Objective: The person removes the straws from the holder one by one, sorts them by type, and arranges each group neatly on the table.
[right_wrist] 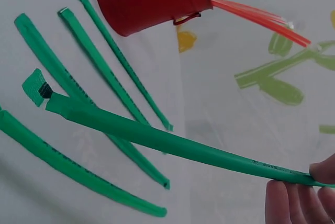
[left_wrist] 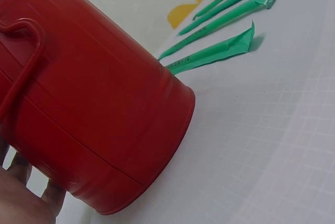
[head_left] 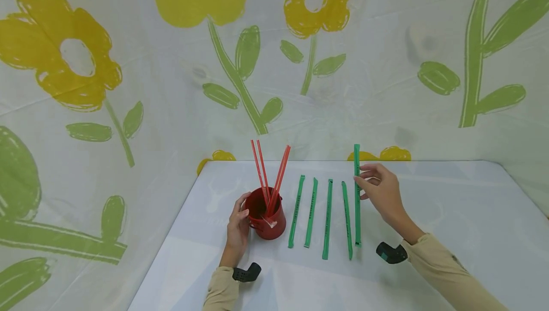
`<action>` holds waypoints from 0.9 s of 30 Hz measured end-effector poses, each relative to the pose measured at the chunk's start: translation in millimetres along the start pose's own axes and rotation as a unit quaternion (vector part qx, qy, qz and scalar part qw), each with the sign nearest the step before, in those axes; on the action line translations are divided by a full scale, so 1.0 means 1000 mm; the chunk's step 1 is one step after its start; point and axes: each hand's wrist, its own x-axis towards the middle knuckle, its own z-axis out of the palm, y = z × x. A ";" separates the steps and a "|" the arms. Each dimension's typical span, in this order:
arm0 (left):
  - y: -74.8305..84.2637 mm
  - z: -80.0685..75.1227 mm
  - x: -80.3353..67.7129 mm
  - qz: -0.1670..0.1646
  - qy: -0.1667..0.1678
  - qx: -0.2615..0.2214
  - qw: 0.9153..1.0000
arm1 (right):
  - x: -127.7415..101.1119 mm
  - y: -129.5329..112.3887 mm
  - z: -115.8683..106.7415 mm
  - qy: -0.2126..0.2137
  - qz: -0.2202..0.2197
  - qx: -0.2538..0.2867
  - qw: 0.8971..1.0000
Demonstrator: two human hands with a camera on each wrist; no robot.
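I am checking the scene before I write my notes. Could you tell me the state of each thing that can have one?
Red cup: upright on the table, held by the left hand.
Red straws: standing in the cup, leaning apart.
Four green wrapped straws: lying flat on the table, side by side.
Fifth green wrapped straw: pinched by the right hand, far end raised.

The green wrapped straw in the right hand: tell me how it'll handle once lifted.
Probably light: the right hand pinches the green wrapped straw with fingertips alone. It likely stays fairly stiff, running nearly straight from that pinch. Its torn wrapper end looks flimsy and may flap or tear further.
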 end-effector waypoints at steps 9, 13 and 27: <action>0.000 -0.001 -0.001 -0.005 0.004 0.002 1.000 | -0.003 0.022 -0.007 -0.014 0.054 -0.029 0.998; 0.000 -0.002 0.000 -0.003 0.003 0.004 1.000 | -0.003 0.030 -0.008 -0.020 0.074 -0.041 0.996; 0.002 0.001 -0.001 0.003 0.000 0.003 1.000 | 0.005 0.092 -0.005 -0.027 0.097 -0.077 0.992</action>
